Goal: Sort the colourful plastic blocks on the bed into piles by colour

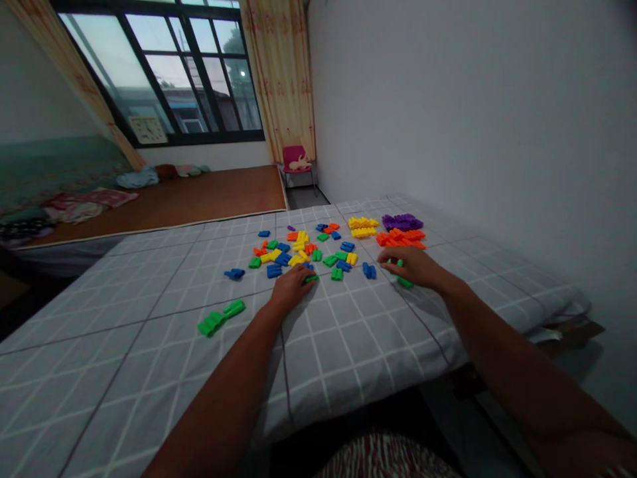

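My left hand (293,287) is closed on a green block (311,279) at the near edge of a loose spread of blue, green, yellow and orange blocks. To the right, my right hand (409,264) has its fingers curled around a green block, partly hidden under them, and another green piece (404,282) shows below the palm. A blue block (369,270) lies between the hands. Behind my right hand are grouped orange blocks (401,239), purple blocks (402,222) and yellow blocks (363,227). Joined green blocks (221,317) lie left of my left forearm.
A grey checked cloth (164,372) covers the surface, whose near edge runs below my forearms. A white wall (448,119) rises along the right. Beyond are a brown bed platform (223,189), a pink chair (294,158) and a window with curtains.
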A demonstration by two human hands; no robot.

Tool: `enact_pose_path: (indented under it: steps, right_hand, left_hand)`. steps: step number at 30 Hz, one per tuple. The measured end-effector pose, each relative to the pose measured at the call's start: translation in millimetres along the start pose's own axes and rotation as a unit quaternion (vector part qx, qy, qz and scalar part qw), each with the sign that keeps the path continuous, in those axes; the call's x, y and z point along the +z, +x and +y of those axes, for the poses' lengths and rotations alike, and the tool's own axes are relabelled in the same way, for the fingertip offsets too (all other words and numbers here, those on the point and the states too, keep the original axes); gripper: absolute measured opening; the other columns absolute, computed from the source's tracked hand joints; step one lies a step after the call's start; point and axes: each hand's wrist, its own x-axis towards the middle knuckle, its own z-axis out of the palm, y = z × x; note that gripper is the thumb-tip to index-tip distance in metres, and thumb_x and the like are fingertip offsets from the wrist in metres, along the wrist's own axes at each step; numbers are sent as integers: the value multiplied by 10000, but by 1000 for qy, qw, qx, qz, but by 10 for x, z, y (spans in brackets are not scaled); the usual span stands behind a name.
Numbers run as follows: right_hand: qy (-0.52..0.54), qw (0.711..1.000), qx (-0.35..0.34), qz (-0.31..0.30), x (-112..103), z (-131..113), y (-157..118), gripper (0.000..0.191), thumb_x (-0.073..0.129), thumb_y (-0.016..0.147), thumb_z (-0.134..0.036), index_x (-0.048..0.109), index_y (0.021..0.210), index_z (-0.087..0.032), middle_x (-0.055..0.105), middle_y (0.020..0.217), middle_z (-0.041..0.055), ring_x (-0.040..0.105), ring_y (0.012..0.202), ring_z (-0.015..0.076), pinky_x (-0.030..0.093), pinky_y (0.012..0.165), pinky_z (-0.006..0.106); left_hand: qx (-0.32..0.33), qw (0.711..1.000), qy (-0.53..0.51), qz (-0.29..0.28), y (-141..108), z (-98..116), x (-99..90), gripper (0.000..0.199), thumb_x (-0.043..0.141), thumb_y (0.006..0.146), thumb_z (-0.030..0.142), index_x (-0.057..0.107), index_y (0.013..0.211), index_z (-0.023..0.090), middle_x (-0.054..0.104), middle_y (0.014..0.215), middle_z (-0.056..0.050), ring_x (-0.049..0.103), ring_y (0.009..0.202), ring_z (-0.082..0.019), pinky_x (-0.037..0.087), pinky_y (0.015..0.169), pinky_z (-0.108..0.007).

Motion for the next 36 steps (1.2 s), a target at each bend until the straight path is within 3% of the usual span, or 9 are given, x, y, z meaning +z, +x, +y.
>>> enact_pose_path:
  steps: [4,7,11,15,22,28,36]
  right_hand:
    - [-42,999,-25,-11,41,-325,542,186,575,855,-242,696,994,-223,734,956,47,665,821,192,478,723,293]
    - [-66,997,12,36,-68,-158,677,228,587,851,-260,697,1048,-228,734,1005,55,669,854,212,488,751,323]
    - [-57,995,34,81,-180,391,422,302,507,904,-379,704,1081,-234,717,1107,65,654,987,235,499,853,366]
    - [-96,991,62,63,-38,754,31,381,435,928,-430,715,1087,-228,711,1129,90,632,1055,267,478,925,429]
    - [-194,979,-55,-15,290,675,-248,525,465,911,-529,523,1382,-305,501,1448,68,415,1335,307,311,1074,530]
    - [-171,984,-44,-35,327,728,-197,453,360,970,-429,538,1364,-292,536,1418,62,435,1319,261,297,1073,520]
    - [-118,992,-46,5,348,801,-140,402,429,937,-364,617,1272,-246,605,1333,84,481,1268,262,333,1063,520]
  left_hand:
    - [-33,999,18,11,-15,-34,10,276,555,878,342,672,1119,274,621,1136,-39,629,924,-168,471,725,-242]
    - [-44,999,20,1,-37,-89,-7,282,550,884,353,670,1130,285,620,1136,-37,632,905,-165,467,717,-239]
    - [-33,999,21,-8,-31,-120,-20,296,526,899,378,664,1148,295,623,1120,-38,632,903,-169,466,730,-246]
    - [-37,999,31,-7,-5,-95,-16,305,500,906,404,656,1151,308,612,1144,-35,630,908,-177,457,697,-251]
    - [-46,998,31,-18,-14,-70,-37,322,496,904,393,643,1179,313,609,1166,-28,628,929,-179,458,697,-252]
    - [-46,998,34,-22,-30,-54,-62,333,490,909,381,639,1197,306,615,1183,-37,627,941,-179,460,717,-251]
    - [-44,998,28,-21,-34,-56,-52,319,511,901,365,650,1181,300,622,1179,-36,625,967,-180,465,750,-250]
